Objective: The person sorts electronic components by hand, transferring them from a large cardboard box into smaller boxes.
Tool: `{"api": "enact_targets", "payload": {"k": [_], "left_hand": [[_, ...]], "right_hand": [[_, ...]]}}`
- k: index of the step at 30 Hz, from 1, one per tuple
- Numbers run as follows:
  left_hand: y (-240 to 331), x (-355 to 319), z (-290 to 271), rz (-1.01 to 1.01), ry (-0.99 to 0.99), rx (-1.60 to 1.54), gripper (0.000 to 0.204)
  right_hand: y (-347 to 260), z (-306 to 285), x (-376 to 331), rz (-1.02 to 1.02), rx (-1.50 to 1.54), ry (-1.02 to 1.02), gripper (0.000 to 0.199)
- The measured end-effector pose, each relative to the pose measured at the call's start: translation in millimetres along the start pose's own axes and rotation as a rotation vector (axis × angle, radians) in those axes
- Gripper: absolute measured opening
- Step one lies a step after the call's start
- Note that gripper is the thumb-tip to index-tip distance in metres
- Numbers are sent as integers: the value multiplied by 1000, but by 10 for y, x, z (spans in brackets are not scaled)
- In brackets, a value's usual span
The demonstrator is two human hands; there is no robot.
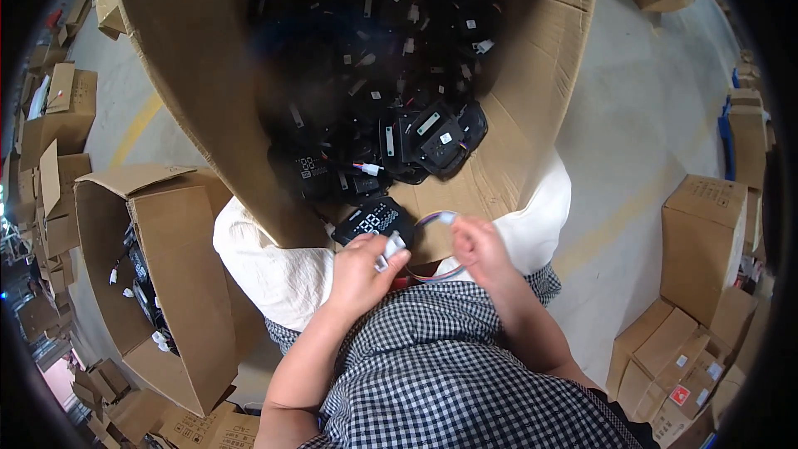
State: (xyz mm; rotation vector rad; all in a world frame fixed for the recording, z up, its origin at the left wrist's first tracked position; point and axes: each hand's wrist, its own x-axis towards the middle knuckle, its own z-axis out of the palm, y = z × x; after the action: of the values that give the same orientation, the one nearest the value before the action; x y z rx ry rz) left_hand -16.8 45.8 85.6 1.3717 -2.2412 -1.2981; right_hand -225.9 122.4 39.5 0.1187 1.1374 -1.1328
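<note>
In the head view, your left hand pinches a white connector between its fingers, just beside a black display panel at the carton's near edge, while your right hand's curled fingers hold a looped multicoloured cable near its end.

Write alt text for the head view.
A person's left hand pinches a white plastic piece while the right hand holds looped coloured wires at a large cardboard box piled with black display units. Other cartons stand around.
</note>
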Motion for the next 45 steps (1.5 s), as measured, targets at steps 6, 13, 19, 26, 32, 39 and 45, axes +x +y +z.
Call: {"api": "enact_targets", "payload": {"k": [6,13,19,26,32,39,45], "left_hand": [[-82,922,-571,-412,203,-470,28],[-773,1827,-124,-425,-414,540,31],[-662,1740,-192,-409,-669,981,31],[-205,1111,-429,-156,-115,735,23],[-61,211,-562,175,236,388,20],[1,-216,-342,225,375,233,42],[24,-345,-283,306,411,337,47]], "right_hand": [[-297,-89,127,-77,-61,18,17],[-27,-166,289,-116,-270,182,23],[89,-116,344,-130,-366,81,25],[76,-170,148,-267,-388,98,21],[132,109,-87,-426,-522,-71,21],[83,668,-538,-309,-392,-387,21],[92,871,-655,-298,-516,-377,24]]}}
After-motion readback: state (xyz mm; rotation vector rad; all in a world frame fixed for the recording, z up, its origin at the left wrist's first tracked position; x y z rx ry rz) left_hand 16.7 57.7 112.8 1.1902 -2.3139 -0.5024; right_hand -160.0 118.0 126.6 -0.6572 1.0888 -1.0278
